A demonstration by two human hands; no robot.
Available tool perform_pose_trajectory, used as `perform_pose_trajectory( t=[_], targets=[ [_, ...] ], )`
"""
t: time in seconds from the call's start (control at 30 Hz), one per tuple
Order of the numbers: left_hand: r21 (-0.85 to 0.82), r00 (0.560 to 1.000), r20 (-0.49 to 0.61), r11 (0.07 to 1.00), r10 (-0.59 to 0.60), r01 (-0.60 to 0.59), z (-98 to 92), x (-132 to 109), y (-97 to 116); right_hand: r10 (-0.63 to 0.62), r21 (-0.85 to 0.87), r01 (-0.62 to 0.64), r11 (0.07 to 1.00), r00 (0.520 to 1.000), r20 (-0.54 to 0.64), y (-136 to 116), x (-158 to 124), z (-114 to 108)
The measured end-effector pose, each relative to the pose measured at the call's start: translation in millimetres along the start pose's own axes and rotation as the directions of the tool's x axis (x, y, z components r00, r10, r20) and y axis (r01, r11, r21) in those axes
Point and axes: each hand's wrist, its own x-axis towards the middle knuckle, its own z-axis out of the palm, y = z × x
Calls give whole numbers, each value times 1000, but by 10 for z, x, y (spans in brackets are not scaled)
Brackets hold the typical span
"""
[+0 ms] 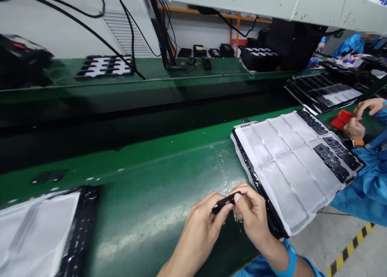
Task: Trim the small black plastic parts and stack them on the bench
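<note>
Between both hands I hold a small black plastic part (225,202), long and narrow, above the green bench. My left hand (203,218) pinches its left end between thumb and fingers. At the other end, the thumb and fingers of my right hand (250,206) are closed on it. Tiny pale pieces (237,217) lie scattered on the bench just beneath and behind my hands. Right of my right hand sits a tray (290,164) with white lining in its compartments and rows of black parts at its far right side.
Another white-lined tray (39,228) lies at the lower left. A co-worker's hands (356,126) hold a red object (341,119) at the right. More trays (325,91) are stacked behind. A dark channel (136,103) runs along the bench; cables (81,25) hang above.
</note>
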Motion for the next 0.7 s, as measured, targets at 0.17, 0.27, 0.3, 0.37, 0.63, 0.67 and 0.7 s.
perform_pose_trajectory(
  t=[0.17, 0.27, 0.3, 0.37, 0.63, 0.67, 0.7],
  targets=[
    [41, 999, 32, 999, 7, -8, -8, 58, 24, -32, -1, 31, 1000, 999, -35, 9, 27, 16],
    [28, 999, 48, 999, 20, -21, -16, 87, 16, -20, -20, 19, 1000, 999, -39, 23, 26, 9],
    [23, 998, 56, 1000, 17, -19, -20, 91, 11, -15, -28, 14, 1000, 999, -40, 30, 22, 6],
    [16, 998, 68, 1000, -1, 0, -31, 94, -3, -11, -35, 10, 999, 999, -39, 49, 11, 6],
    [86, 980, 168, 992, -106, 92, -122, 123, -46, 6, 89, -9, 996, 1000, 27, 60, -38, 6],
    [95, 978, 177, 991, -111, 95, -133, 132, -44, 6, 82, -10, 997, 999, 43, 49, -49, -8],
    [101, 977, 181, 990, -114, 97, -142, 140, -40, 8, 61, -11, 998, 999, 54, 38, -61, -24]
  ],
)
